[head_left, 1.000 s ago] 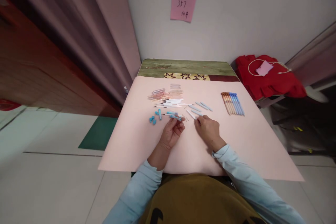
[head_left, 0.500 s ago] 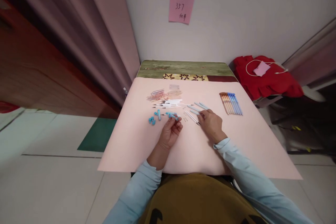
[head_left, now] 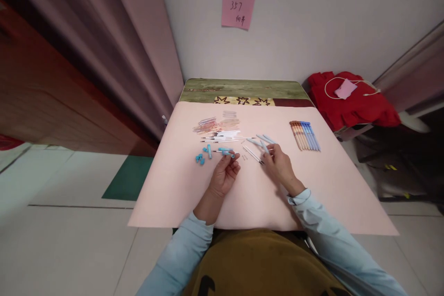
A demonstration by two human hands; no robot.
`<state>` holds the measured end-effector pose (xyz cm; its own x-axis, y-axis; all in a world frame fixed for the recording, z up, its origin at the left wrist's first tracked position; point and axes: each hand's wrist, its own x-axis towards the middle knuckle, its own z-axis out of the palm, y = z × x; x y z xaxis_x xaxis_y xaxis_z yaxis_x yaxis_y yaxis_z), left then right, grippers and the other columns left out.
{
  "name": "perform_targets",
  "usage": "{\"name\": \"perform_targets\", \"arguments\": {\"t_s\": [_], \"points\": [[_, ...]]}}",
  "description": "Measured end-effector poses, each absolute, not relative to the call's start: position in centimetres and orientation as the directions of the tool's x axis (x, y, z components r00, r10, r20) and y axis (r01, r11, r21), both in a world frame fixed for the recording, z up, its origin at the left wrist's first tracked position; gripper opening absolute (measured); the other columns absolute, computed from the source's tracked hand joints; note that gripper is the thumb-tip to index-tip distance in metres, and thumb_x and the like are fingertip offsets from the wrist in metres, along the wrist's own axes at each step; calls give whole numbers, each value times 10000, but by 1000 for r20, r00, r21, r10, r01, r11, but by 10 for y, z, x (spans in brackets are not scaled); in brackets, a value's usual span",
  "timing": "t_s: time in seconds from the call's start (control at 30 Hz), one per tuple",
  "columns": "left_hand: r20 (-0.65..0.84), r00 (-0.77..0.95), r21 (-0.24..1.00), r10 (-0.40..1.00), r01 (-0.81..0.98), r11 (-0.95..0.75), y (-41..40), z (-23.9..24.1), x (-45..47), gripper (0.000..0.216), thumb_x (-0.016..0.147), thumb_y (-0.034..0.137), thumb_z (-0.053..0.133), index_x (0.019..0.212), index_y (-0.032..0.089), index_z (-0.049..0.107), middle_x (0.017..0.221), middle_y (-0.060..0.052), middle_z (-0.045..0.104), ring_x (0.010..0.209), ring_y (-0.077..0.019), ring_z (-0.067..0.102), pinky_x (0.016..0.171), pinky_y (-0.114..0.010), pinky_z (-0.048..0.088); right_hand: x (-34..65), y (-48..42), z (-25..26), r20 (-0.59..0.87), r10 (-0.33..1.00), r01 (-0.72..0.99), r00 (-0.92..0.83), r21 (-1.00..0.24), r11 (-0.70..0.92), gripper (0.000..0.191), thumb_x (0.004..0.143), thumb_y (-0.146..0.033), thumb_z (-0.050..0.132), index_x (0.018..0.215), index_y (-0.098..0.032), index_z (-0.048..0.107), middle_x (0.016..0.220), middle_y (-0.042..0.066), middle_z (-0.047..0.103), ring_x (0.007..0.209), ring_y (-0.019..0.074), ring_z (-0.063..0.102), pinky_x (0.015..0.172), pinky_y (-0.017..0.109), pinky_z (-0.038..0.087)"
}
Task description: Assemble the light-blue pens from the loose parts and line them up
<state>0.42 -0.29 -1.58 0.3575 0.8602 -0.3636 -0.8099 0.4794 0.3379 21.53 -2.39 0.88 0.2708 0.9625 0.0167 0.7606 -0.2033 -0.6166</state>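
My left hand [head_left: 225, 176] rests on the pink mat [head_left: 194, 194], its fingers pinched round a small light-blue pen part [head_left: 229, 153]. Just left of it lie several blue caps [head_left: 203, 155]. My right hand [head_left: 280, 165] is closed on a pale-blue pen barrel [head_left: 264, 145], lifted a little off the mat. Two more pale-blue barrels [head_left: 262, 139] lie beside its fingertips. A white refill [head_left: 253, 154] lies between my hands.
A heap of white refills [head_left: 224, 136] and clear pinkish parts [head_left: 217, 124] lies further back on the mat. A row of finished orange and blue pens [head_left: 305, 135] sits at the right. Red cloth with a cable [head_left: 350, 101] lies beyond the table's right edge.
My right hand moved from the white refill up to the pale-blue barrels and took hold of one. My left hand kept its small blue part and hardly moved.
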Motion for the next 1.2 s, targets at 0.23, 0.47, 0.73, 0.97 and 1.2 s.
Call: {"name": "perform_targets", "arguments": {"t_s": [0.23, 0.47, 0.73, 0.97, 1.2], "points": [[-473, 351, 249, 808, -827, 504, -3, -9, 2, 136, 936, 110, 544, 944, 95, 680, 828, -76, 752, 583, -81, 675, 576, -161, 567, 208, -22, 14, -29, 979, 850, 202, -491, -190, 222, 918, -323, 426, 975, -198, 600, 762, 35, 666, 685, 191, 587, 627, 268, 328], [-492, 424, 73, 760, -850, 521, -1, -9, -7, 246, 990, 131, 432, 967, 90, 674, 812, -80, 751, 583, -62, 669, 588, -131, 559, 209, -26, 12, 8, 963, 902, 270, -352, -250, 275, 938, -373, 510, 1118, -204, 632, 937, 54, 718, 790, 197, 634, 636, 273, 319], [-499, 433, 64, 751, -846, 530, -1, -7, -7, 249, 997, 138, 419, 992, 86, 662, 786, -74, 744, 576, -64, 674, 569, -124, 554, 212, -32, 9, 123, 954, 935, 272, -271, -231, 269, 952, -380, 510, 1065, -245, 713, 1099, 35, 674, 796, 153, 631, 629, 271, 325], [-498, 343, 165, 797, -865, 475, 0, -2, -1, 213, 969, 106, 459, 965, 99, 672, 800, -71, 751, 595, -79, 689, 613, -152, 583, 206, -22, 11, 133, 975, 913, 177, -392, -112, 237, 943, -359, 520, 1008, -247, 719, 1003, 19, 685, 820, 154, 623, 672, 257, 374], [-508, 358, 146, 784, -861, 488, -1, -3, -3, 256, 975, 91, 426, 1063, 85, 666, 802, -87, 756, 601, -81, 699, 632, -146, 585, 170, 5, 19, 73, 997, 958, -24, -285, 44, 280, 982, -317, 459, 1102, -287, 710, 1120, 32, 679, 890, 162, 630, 655, 249, 366]]}}
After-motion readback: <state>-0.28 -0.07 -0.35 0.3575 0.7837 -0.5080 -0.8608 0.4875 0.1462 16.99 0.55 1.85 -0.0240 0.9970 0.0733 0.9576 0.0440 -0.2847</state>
